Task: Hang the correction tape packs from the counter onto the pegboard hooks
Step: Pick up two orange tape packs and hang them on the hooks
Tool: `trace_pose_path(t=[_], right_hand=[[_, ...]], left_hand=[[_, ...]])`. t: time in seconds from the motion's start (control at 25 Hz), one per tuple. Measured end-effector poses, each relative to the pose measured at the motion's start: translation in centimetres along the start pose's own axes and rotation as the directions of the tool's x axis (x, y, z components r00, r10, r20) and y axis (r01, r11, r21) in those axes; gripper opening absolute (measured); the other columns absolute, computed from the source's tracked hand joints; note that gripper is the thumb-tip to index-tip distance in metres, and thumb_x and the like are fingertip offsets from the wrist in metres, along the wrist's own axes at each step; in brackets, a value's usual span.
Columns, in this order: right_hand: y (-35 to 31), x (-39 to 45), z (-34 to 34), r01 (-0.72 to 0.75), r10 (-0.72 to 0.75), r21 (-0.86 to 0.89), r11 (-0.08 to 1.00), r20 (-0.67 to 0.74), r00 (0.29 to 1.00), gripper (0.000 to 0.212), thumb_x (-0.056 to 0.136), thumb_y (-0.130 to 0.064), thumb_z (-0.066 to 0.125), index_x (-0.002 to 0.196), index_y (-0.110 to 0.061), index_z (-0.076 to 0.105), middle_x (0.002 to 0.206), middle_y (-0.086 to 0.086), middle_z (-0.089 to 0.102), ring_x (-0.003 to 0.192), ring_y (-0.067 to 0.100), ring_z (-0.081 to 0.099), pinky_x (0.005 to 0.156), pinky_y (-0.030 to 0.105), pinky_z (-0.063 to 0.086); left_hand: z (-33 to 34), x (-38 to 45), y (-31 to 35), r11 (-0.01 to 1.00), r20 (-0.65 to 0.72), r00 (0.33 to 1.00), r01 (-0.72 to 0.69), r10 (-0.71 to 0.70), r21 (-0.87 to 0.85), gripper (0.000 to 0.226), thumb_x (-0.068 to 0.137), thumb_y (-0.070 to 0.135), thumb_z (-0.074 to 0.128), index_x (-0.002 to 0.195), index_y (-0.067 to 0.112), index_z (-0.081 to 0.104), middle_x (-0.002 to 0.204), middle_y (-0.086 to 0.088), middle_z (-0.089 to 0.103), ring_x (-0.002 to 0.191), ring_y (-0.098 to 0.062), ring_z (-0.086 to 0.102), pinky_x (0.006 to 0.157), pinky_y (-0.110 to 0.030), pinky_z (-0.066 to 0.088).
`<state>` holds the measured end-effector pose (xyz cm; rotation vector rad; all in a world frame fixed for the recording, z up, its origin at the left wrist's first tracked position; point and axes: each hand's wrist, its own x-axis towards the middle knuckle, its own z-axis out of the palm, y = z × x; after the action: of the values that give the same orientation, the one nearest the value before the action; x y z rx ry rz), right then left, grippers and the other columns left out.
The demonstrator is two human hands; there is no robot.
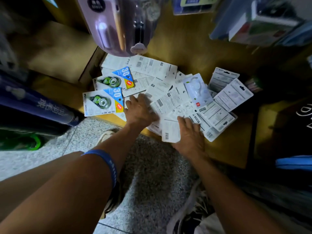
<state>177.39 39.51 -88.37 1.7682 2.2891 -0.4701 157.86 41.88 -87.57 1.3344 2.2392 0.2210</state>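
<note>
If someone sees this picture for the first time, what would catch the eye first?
Probably the messy pile of packs spread over the wooden counter, mostly white backs up. Both hands lie on it, the left hand beside two colourful face-up packs at the pile's left edge, the right hand nearer the front.

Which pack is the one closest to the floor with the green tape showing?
Look at the wooden counter and its pile of packs. At the pile's left edge, beside the left hand, lies the nearer face-up pack. It shows a blue "30"; most others lie white back up.
</note>
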Motion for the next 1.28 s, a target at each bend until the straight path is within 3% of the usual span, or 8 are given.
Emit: trace_pose_path(t=[0.12, 0.32, 0.52, 0.76, 0.92, 1.04, 1.16, 1.28], right_hand=[[0.1, 0.3, -0.6, -0.076, 0.095, 0.307, 0.949, -0.046, 0.994, 0.07, 0.076, -0.033, 0.071, 0.138, -0.023, 0.039, 0.133, 0.006, 0.053, 0.118, 0.031, 0.047, 0.088, 0.036, 0.041], [0.0, 0.4, -1.6, -0.246, 0.34, 0.762, 0.599, 0.037, 0.94, 0.027, 0.087, -0.019, 0.067, 0.111, -0.006, 0.064, 0.093, 0.008, 0.068, 0.088, 0.029, 0.065, 0.07, 0.03, 0.048], [0.0, 0.4, -2.2, -0.316, 0.472, 0.935, 0.16, 0.209, 0.856, 0.036, 0.088, -0.007, 0.067, 0.123, -0.008, 0.06, 0.112, 0.011, 0.07, 0.101, 0.031, 0.067, 0.085, 0.05, 0.057], [-1.3, -1.0, -4.4, -0.318, 0.589, 0.92, 0.228, 0.129, 0.798, 0.029, 0.088, -0.008, 0.056, 0.116, -0.015, 0.059, 0.119, 0.014, 0.067, 0.102, 0.035, 0.066, 0.085, 0.055, 0.056], [-3.5, -4.0, -7.0, -0.235, 0.604, 0.962, 0.138, 0.106, 0.79, 0.022, 0.088, -0.003, 0.054, 0.097, -0.02, 0.063, 0.104, 0.012, 0.071, 0.092, 0.032, 0.066, 0.081, 0.057, 0.055], [-5.4, -7.7, -9.6, -0.154, 0.618, 0.988, 0.019, 0.11, 0.779, 0.017, 0.09, -0.006, 0.056, 0.096, -0.021, 0.061, 0.095, 0.005, 0.066, 0.087, 0.025, 0.062, 0.079, 0.05, 0.056], [-7.2, -11.8, -12.5, -0.079, 0.541, 0.993, -0.092, 0.117, 0.833, 0.01, 0.094, -0.014, 0.055, 0.093, -0.023, 0.057, 0.101, 0.007, 0.065, 0.092, 0.026, 0.059, 0.076, 0.04, 0.049], [-8.3, -15.8, -15.5, -0.094, 0.397, 0.97, -0.224, 0.179, 0.9, 0.015, 0.093, -0.034, 0.059, 0.106, -0.028, 0.061, 0.117, 0.002, 0.066, 0.107, 0.021, 0.062, 0.079, 0.035, 0.049]], left_hand=[[0.1, 0.0, -0.1, 0.997, 0.047, 0.996, 0.072, -0.071, -0.02, 0.104, 0.057, 0.053, 0.089, 0.134, 0.007, 0.037, 0.135, -0.018, 0.042, 0.129, -0.037, 0.039, 0.104, -0.044, 0.036], [0.1, -0.7, 0.1, 0.898, 0.097, 0.983, 0.18, -0.153, -0.402, 0.073, 0.061, 0.03, 0.091, 0.114, 0.013, 0.044, 0.105, -0.005, 0.059, 0.101, -0.029, 0.06, 0.076, -0.031, 0.044], [0.4, -1.1, 0.9, 0.771, 0.224, 0.965, 0.243, -0.133, -0.588, 0.053, 0.069, 0.012, 0.086, 0.115, 0.006, 0.059, 0.112, -0.008, 0.069, 0.098, -0.029, 0.066, 0.085, -0.041, 0.057], [-0.9, -5.1, 2.4, 0.501, 0.301, 0.948, 0.312, -0.104, -0.807, 0.032, 0.078, -0.014, 0.073, 0.105, -0.002, 0.059, 0.116, -0.024, 0.068, 0.101, -0.038, 0.067, 0.08, -0.045, 0.059], [-3.0, -9.7, 2.8, 0.48, 0.209, 0.977, 0.208, -0.052, -0.852, 0.027, 0.078, -0.012, 0.072, 0.087, 0.009, 0.057, 0.087, -0.008, 0.071, 0.07, -0.017, 0.067, 0.053, -0.022, 0.056], [-4.9, -14.1, 2.8, 0.543, 0.04, 0.999, 0.022, 0.022, -0.84, 0.029, 0.078, -0.004, 0.075, 0.077, 0.015, 0.052, 0.065, -0.005, 0.063, 0.056, -0.017, 0.053, 0.049, -0.029, 0.045], [-6.9, -19.1, 3.2, 0.658, -0.132, 0.97, -0.235, 0.204, -0.715, 0.024, 0.079, 0.016, 0.076, 0.08, 0.017, 0.052, 0.045, 0.004, 0.048, 0.04, -0.013, 0.035, 0.038, -0.023, 0.026], [-9.1, -23.6, 3.7, 0.726, -0.281, 0.916, -0.398, 0.286, -0.56, 0.02, 0.076, 0.022, 0.071, 0.085, 0.021, 0.053, 0.049, 0.003, 0.054, 0.04, -0.012, 0.045, 0.042, -0.022, 0.036]])
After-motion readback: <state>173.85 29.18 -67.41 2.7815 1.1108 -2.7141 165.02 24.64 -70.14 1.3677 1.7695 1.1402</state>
